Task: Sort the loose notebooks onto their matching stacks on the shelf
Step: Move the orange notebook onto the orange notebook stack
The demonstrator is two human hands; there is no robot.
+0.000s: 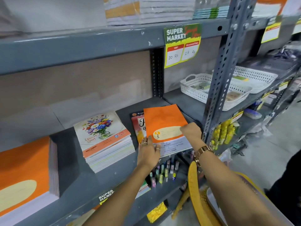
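the orange notebook [164,121] lies on top of a small pile at the right end of the grey shelf [104,181], covering most of a pink-covered notebook [137,126] beneath it. its long axis runs from about 6 o'clock, where its white lower edge overhangs the shelf front, to 12 o'clock at the shelf back, tilted a little toward 1. the right hand [191,130] is closed over its near right corner, at about 4 o'clock from the cover's middle, fingers curled on the edge. the left hand [149,151] sits at about 7 o'clock, fingers pressed together and flat against the near left corner; whether the thumb is under the book i cannot tell.

the matching orange stack [24,175] is far off at 9 o'clock, at the shelf's left end, with the flower-cover stack [104,137] standing between. so the coming move probably turns on carrying the notebook leftward, over or in front of the flower stack, and the left hand is the nearer one for that reach. a white basket [195,88] sits well apart at 1 o'clock.
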